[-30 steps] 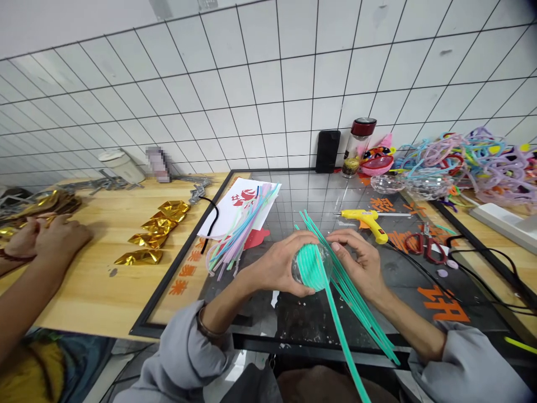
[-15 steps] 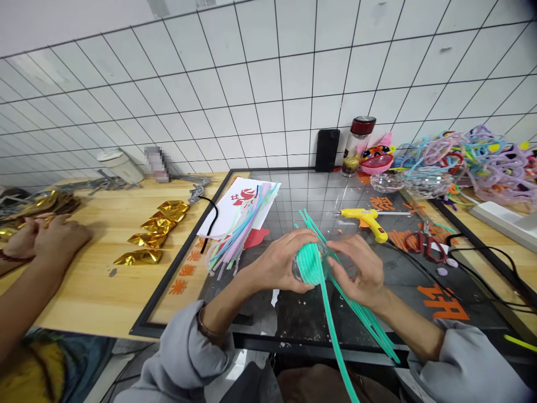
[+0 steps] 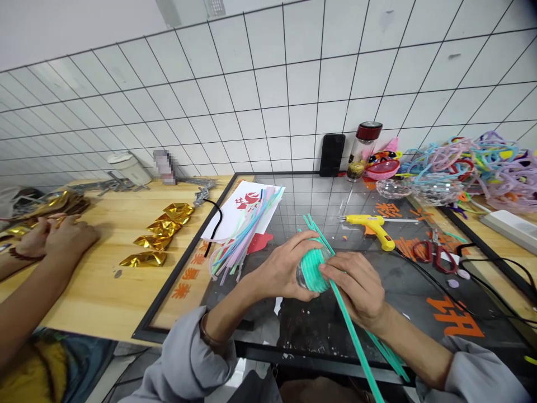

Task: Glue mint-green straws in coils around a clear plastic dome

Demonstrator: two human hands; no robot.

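My left hand (image 3: pixel 282 268) is wrapped round a clear, rounded plastic piece (image 3: pixel 300 275), seemingly a ball, whose near face is covered with rows of green pipe cleaner (image 3: pixel 314 270). At the right side of that piece, my right hand (image 3: pixel 357 286) pinches the green strand (image 3: pixel 354 333) where it leaves the rows. The strand's loose end runs down past the table edge. Under my right hand lie more green pipe cleaners (image 3: pixel 388 355), partly hidden by it. A bundle of pastel pipe cleaners (image 3: pixel 249 232) rests left of my hands, on white paper (image 3: pixel 222 215).
A yellow glue gun (image 3: pixel 371 223) and red-handled scissors (image 3: pixel 436 254) lie right, with cables. Behind stand a phone (image 3: pixel 332 155) and a glass bottle (image 3: pixel 358 157), beside a tangled pipe-cleaner pile (image 3: pixel 482 165). Left are gold foil pieces (image 3: pixel 161 226) and another person's hands (image 3: pixel 69 238).
My right hand has closed in on the green strand against the covered piece; its fingers were more spread before. The strand's hanging end has swung right. The view has shifted slightly.
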